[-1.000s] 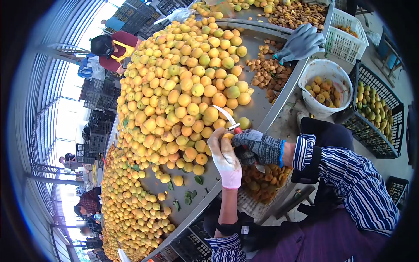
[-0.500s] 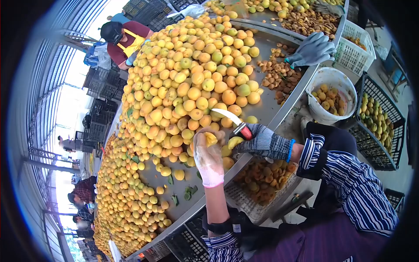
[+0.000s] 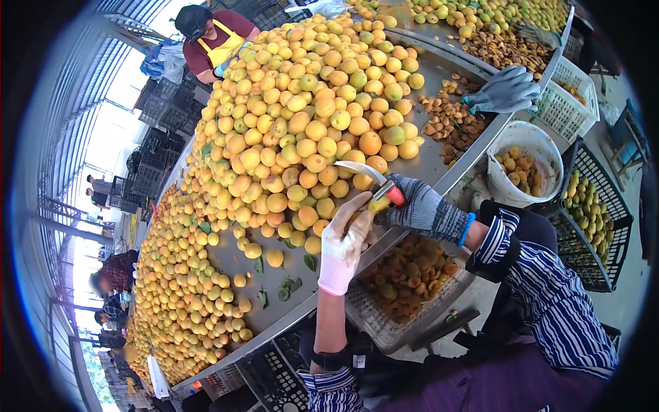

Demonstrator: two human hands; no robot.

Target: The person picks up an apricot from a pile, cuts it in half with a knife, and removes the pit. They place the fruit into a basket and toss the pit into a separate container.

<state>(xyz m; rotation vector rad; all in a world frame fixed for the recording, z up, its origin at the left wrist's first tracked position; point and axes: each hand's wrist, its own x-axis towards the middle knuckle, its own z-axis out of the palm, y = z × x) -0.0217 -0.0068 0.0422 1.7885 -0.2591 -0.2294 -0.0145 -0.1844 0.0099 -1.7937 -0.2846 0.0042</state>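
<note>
My right hand (image 3: 422, 209), in a grey knit glove with a blue cuff, is closed round the red handle (image 3: 396, 196) of a knife with a curved blade (image 3: 360, 169). A yellow-green fruit (image 3: 378, 204) shows between my two hands, below the blade. My left hand (image 3: 345, 240), in a white and pink glove, has its fingers bent against that fruit; its palm side is partly hidden. Both hands are over the near edge of the metal table, beside a large heap of yellow-orange fruit (image 3: 302, 123).
Below the table edge sits a crate of cut fruit (image 3: 405, 278). A white bucket (image 3: 525, 161) and a black crate (image 3: 594, 213) stand at the right. Grey gloves (image 3: 504, 90) lie near brown pits (image 3: 453, 120). Across the heap is a co-worker (image 3: 216, 41).
My left hand has turned and its fingers now reach up to the fruit near the blade. The yellow piece it held is out of sight. The view has shifted slightly.
</note>
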